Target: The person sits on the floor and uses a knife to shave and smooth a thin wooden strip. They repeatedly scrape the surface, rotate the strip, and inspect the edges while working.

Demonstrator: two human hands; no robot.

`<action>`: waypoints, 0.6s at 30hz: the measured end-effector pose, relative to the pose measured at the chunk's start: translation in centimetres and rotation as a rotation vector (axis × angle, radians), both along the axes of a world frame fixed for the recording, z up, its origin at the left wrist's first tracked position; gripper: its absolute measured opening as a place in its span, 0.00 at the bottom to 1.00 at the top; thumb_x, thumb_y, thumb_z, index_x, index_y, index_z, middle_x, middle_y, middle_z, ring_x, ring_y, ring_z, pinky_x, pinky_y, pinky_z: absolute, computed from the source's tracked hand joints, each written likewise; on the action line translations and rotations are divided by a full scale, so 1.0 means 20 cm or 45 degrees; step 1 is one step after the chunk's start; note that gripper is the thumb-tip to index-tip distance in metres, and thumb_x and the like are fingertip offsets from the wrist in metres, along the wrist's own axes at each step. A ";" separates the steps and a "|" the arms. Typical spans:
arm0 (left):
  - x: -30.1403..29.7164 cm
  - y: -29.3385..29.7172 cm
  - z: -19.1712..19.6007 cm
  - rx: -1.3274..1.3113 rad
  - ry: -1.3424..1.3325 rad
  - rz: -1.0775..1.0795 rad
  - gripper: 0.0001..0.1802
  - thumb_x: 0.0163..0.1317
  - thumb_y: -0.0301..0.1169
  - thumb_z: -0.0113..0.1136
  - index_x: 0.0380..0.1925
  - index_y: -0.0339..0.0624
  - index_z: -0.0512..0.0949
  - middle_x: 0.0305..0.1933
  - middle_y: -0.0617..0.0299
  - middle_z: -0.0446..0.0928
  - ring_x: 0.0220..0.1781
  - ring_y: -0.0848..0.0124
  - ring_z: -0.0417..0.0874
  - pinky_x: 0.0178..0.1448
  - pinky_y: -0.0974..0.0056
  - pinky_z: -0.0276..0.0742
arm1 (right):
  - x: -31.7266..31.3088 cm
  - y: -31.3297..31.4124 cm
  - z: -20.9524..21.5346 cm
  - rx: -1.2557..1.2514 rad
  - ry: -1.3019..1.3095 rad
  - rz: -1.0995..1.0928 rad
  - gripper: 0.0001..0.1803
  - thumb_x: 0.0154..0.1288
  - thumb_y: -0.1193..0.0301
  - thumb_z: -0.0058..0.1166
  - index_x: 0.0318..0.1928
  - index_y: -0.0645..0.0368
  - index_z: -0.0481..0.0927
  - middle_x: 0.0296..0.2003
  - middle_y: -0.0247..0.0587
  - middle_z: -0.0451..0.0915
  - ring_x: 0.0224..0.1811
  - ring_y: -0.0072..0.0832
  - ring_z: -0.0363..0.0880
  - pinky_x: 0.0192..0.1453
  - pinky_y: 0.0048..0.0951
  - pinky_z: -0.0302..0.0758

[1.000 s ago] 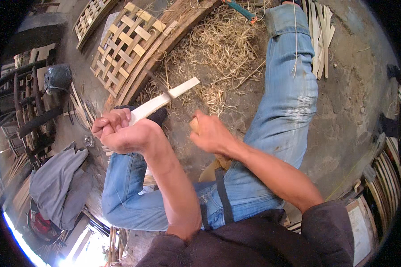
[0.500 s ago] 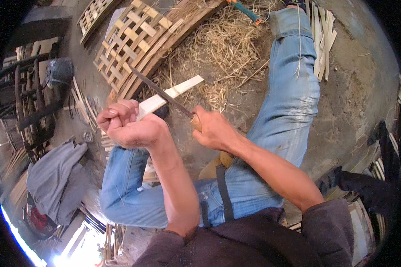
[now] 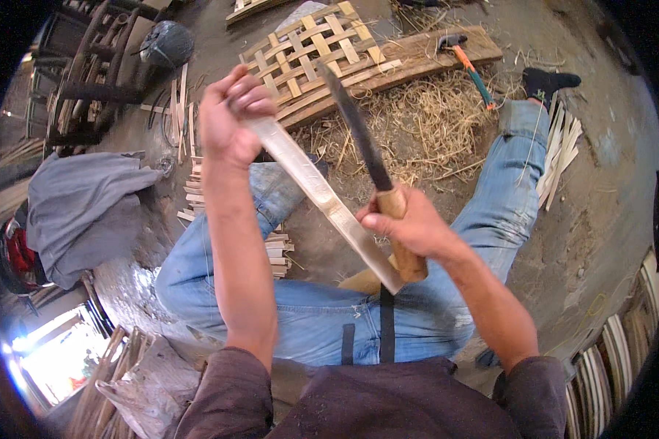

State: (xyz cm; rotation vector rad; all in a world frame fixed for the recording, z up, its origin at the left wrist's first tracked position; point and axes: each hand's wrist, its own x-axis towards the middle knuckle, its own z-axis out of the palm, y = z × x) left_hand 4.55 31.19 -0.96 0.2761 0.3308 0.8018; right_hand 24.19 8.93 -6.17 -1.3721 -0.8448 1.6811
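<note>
Head view, left hand (image 3: pixel 231 121) hides bamboo strip (image 3: pixel 322 196) end

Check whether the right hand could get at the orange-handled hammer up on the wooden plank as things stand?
Probably not: the right hand is closed on the knife, and the hammer lies beyond the straw pile, near the outstretched foot.

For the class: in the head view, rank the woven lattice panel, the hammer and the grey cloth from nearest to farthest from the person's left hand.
From the left hand:
1. Woven lattice panel, just to its upper right.
2. Grey cloth, lower left on the floor.
3. Hammer, far right on the plank.
</note>
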 end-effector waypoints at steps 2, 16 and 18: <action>0.10 -0.03 -0.01 0.079 0.290 0.165 0.11 0.66 0.32 0.43 0.42 0.35 0.68 0.28 0.63 0.69 0.28 0.73 0.70 0.35 0.67 0.74 | -0.12 -0.03 0.02 -0.075 0.135 -0.055 0.18 0.53 0.73 0.65 0.42 0.61 0.72 0.31 0.34 0.80 0.34 0.21 0.79 0.41 0.26 0.76; -0.23 -1.19 -0.23 0.489 1.580 0.036 0.23 0.71 0.45 0.42 0.55 0.40 0.69 0.50 0.59 0.73 0.53 0.70 0.73 0.56 0.66 0.68 | -0.27 -0.12 0.06 -0.381 0.289 -0.815 0.19 0.56 0.77 0.61 0.47 0.62 0.69 0.34 0.37 0.79 0.34 0.23 0.78 0.39 0.26 0.77; -0.21 -1.22 -0.22 0.218 1.375 -0.114 0.24 0.71 0.46 0.42 0.55 0.39 0.69 0.50 0.59 0.73 0.52 0.70 0.74 0.54 0.65 0.70 | -0.29 -0.14 0.00 -0.403 0.263 -0.873 0.19 0.56 0.77 0.62 0.47 0.62 0.70 0.35 0.38 0.78 0.35 0.24 0.78 0.39 0.26 0.77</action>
